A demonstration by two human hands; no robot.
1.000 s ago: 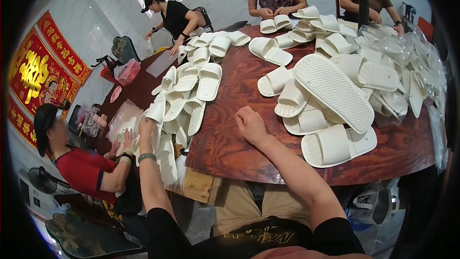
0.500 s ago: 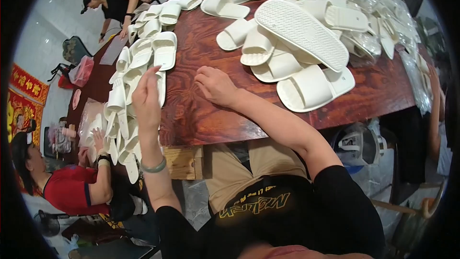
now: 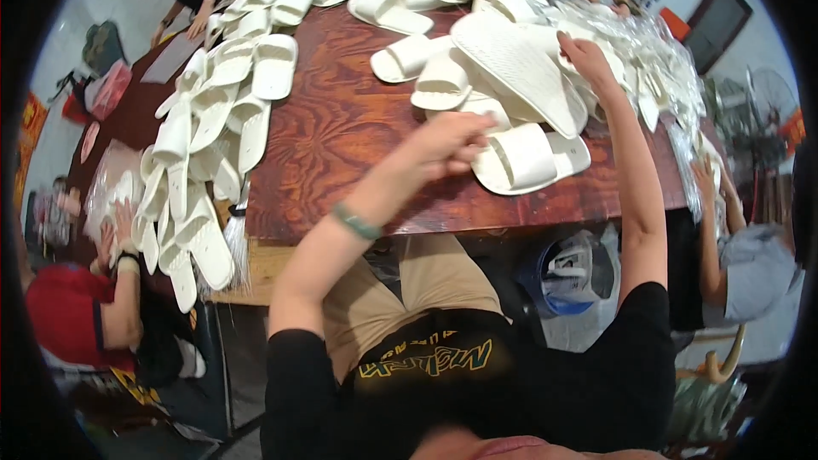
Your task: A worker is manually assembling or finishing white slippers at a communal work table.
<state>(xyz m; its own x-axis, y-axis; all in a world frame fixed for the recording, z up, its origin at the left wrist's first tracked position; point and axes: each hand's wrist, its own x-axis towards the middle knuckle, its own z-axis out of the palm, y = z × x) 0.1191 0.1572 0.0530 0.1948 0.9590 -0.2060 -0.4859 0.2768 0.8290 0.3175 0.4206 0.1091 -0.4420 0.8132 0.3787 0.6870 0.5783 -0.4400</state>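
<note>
My left hand (image 3: 449,143), with a green bangle at the wrist, hovers over the near left edge of a pile of white slide slippers. Its fingers are slightly bent and apart, and they hold nothing. The nearest slipper to it is one lying strap up (image 3: 527,158). My right hand (image 3: 586,60) reaches over the pile with its fingers curled together beside a sole-up slipper (image 3: 514,64). What those fingers grip, if anything, is hidden. The sole-up slipper rests slanting on top of other slippers.
The reddish wood table (image 3: 315,119) carries more slippers (image 3: 243,89) along its left side. Clear plastic bags (image 3: 660,43) cover slippers at the far right. Other people work at the left, the far side and the right. A blue bucket (image 3: 558,281) stands below the table's edge.
My left hand has swung right from the left row of slippers to the pile. My right hand has moved from the bare tabletop to the right, over the pile. The view has shifted somewhat.
</note>
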